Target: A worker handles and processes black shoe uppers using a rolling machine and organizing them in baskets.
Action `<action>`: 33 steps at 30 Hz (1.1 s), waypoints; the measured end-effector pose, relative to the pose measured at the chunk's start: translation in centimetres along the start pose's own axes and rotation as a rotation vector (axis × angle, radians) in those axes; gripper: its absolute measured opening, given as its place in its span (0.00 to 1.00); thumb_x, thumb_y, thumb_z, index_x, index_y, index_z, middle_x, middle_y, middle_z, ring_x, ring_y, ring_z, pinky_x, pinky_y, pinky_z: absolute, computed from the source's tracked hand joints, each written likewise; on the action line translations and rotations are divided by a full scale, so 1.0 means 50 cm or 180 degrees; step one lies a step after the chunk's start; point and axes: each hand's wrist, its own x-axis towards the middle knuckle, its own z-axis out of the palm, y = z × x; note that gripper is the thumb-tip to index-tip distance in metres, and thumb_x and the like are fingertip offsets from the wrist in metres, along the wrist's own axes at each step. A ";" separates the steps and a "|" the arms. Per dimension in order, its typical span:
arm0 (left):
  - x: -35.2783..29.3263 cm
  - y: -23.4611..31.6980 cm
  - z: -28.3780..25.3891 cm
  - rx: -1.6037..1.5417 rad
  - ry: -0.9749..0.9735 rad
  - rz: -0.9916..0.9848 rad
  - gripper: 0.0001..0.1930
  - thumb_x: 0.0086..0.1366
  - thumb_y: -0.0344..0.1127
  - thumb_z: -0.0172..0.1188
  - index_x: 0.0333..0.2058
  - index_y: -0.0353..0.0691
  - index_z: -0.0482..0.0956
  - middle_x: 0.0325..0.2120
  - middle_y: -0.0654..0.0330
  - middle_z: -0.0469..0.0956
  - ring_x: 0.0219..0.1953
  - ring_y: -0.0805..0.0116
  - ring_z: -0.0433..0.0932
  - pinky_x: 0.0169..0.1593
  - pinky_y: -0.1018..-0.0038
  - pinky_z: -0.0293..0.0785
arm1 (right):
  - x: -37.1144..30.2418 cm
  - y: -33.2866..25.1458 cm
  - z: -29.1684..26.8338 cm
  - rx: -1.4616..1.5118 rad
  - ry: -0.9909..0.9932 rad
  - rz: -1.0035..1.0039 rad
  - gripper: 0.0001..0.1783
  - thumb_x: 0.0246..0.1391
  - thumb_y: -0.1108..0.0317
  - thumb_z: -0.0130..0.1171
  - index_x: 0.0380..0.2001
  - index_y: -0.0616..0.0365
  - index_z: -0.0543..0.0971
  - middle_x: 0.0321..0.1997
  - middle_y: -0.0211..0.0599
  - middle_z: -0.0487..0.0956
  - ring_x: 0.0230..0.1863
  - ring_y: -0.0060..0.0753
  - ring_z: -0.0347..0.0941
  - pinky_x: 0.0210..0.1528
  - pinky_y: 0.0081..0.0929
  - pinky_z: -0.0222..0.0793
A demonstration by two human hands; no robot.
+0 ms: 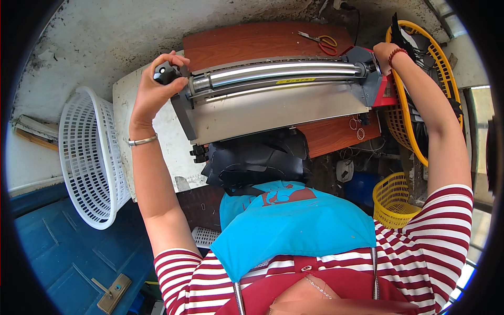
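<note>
A roller machine (pixel 283 72) with shiny steel rollers stretches across the bench before me, its flat metal plate (pixel 273 113) on the near side. My left hand (pixel 152 86) is closed around a black knob (pixel 166 73) at the machine's left end, thumb and fingers on either side. At the opposite end, my right hand (pixel 386 54) is closed beside the red and grey end housing (pixel 374 79); whatever its fingers grip is hidden. Dark sheet pieces (pixel 257 157), like leather, lie in a pile on my lap over a blue apron (pixel 310 220).
Scissors (pixel 321 41) with orange and red handles lie behind the machine on the brown board (pixel 252 39). A yellow basket (pixel 455 100) holding black pieces stands right, a white basket (pixel 107 157) left. A smaller yellow basket (pixel 391 197) sits lower right, near loose cables.
</note>
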 end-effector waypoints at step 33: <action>0.002 -0.017 -0.001 0.0286 0.0035 -0.0087 0.13 0.45 0.23 0.61 0.31 0.42 0.73 0.53 0.53 0.74 0.60 0.58 0.66 0.68 0.65 0.44 | 0.036 0.008 0.006 -0.0270 -0.0086 -0.0135 0.21 0.21 0.72 0.74 0.29 0.57 0.85 0.35 0.43 0.83 0.40 0.40 0.81 0.39 0.31 0.78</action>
